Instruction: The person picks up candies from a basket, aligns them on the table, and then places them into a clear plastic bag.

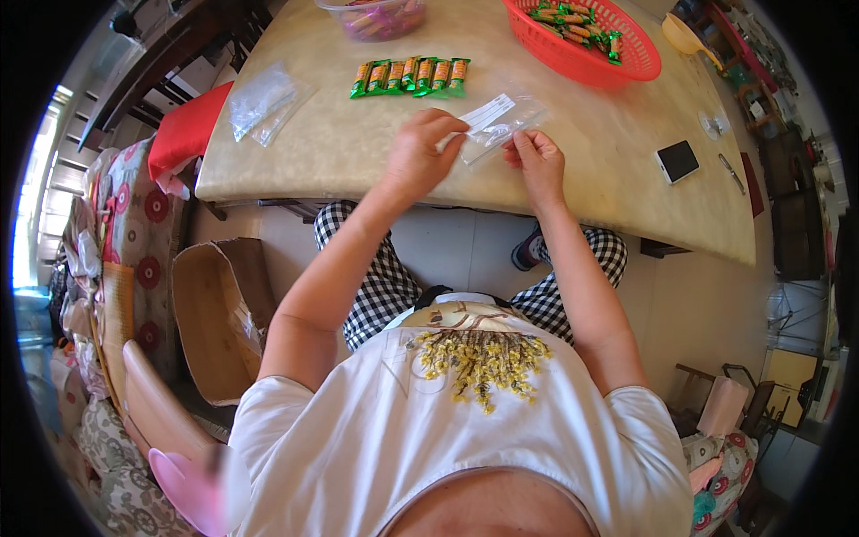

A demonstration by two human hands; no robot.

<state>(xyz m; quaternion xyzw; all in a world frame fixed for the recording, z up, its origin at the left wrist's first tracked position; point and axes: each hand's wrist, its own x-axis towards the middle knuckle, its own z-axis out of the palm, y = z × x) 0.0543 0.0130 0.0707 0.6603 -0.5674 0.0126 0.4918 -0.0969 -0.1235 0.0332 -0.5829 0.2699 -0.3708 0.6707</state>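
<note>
My left hand (424, 149) pinches a white paper strip bearing writing (488, 114) between thumb and fingers, beside a clear plastic zip bag (500, 137). The bag's near right edge is between the thumb and fingers of my right hand (537, 158). Whether the strip lies inside the bag or on top of it, I cannot tell. Just beyond my hands, several small snack packets in green and orange wrappers (409, 76) lie side by side in a row. More clear plastic bags (263, 102) rest flat on the table at the left.
A red plastic basket (637, 66) of similar packets and a clear tub (382, 25) with purple-wrapped items stand at the table's far side. On the right are a yellow scoop (683, 37), a black-and-white device (676, 162) and a pen-like object (731, 174). A cardboard box (218, 322) sits on the floor at left.
</note>
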